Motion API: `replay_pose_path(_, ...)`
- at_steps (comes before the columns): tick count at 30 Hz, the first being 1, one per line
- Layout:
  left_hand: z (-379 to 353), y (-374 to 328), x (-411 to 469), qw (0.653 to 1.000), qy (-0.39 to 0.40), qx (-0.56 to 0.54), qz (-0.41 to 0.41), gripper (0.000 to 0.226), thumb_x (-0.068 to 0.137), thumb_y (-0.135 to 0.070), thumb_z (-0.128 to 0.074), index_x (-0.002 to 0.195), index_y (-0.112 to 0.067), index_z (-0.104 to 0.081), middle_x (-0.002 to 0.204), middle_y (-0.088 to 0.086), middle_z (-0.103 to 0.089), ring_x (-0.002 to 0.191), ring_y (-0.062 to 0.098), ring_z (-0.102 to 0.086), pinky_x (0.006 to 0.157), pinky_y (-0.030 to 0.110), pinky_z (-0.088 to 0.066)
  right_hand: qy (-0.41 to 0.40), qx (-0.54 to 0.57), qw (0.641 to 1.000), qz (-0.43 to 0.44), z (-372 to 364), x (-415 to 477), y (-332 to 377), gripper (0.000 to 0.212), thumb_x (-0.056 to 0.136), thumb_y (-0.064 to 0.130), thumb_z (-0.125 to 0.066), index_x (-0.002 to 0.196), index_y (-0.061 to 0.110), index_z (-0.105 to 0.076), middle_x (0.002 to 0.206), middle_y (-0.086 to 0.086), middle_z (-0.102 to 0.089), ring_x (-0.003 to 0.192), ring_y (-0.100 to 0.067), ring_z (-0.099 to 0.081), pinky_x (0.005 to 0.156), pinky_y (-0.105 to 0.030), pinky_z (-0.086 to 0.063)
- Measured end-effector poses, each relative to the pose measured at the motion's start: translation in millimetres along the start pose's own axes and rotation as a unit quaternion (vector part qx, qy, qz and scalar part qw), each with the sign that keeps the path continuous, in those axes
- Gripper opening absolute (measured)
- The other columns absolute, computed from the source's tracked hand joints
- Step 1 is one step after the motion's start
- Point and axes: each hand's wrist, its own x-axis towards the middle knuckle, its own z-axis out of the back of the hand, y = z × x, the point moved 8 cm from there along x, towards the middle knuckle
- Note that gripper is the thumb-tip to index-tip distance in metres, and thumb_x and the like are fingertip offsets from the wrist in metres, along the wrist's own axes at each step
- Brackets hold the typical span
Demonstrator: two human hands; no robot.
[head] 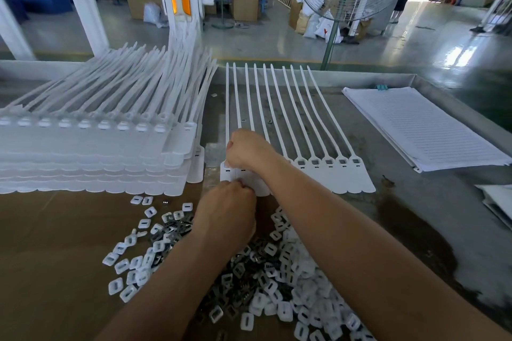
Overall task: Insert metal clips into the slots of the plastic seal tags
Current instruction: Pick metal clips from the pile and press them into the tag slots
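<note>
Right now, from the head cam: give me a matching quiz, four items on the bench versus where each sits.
Items:
1. tag stack
2. clip pile
3. lined sheets
4. tag strip

Places:
A. right side of the bench
B. near edge, on the brown cardboard
C. left side, piled in layers
D. centre, at the left hand and right hand

Pairs: 1-C, 2-B, 3-A, 4-D

Grey table [388, 202] with cardboard sheet [55, 243], stacked seal tags [83, 152], tag row [332, 171], clip pile [277, 271], lined papers [426, 127].
</note>
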Motion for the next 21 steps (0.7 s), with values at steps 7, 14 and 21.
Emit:
replay_pose_path(7,1,2,-1,1.000,0.007,-0.011,0.000,0.032,0.088,-0.017,-0.038,0.115,-0.016,-0.055,0.106,-0.001,-0.061,0.093,0.014,-0.055,0.066,0.019,-0.030,0.013,0.006,0.998,0.059,2,-14,3,0.018,0.089,0.012,-0.057,0.104,0.004,-0.061,0.109,-0.008,-0.061,0.101,-0.022,-0.056,0.083,-0.030,-0.047)
replay_pose_path(14,0,18,1,0.996,0.048,-0.082,0.004,0.037,0.087,-0.014,-0.037,0.116,-0.024,-0.058,0.113,0.000,-0.062,0.100,0.019,-0.057,0.076,0.023,-0.041,0.068,0.085,0.989,0.099,30,-57,-12,0.016,0.089,0.015,-0.059,0.104,0.010,-0.064,0.097,0.006,-0.060,0.095,-0.012,-0.056,0.084,-0.024,-0.045)
replay_pose_path(21,-7,12,-2,0.991,0.108,-0.074,-0.033,0.050,0.085,-0.007,-0.038,0.132,-0.023,-0.044,0.143,-0.002,-0.039,0.123,0.019,-0.044,0.097,0.030,-0.039,0.096,-0.001,0.989,0.112,29,-101,-40,0.019,0.085,0.024,-0.065,0.102,0.022,-0.069,0.088,0.016,-0.061,0.087,-0.002,-0.059,0.075,-0.013,-0.045)
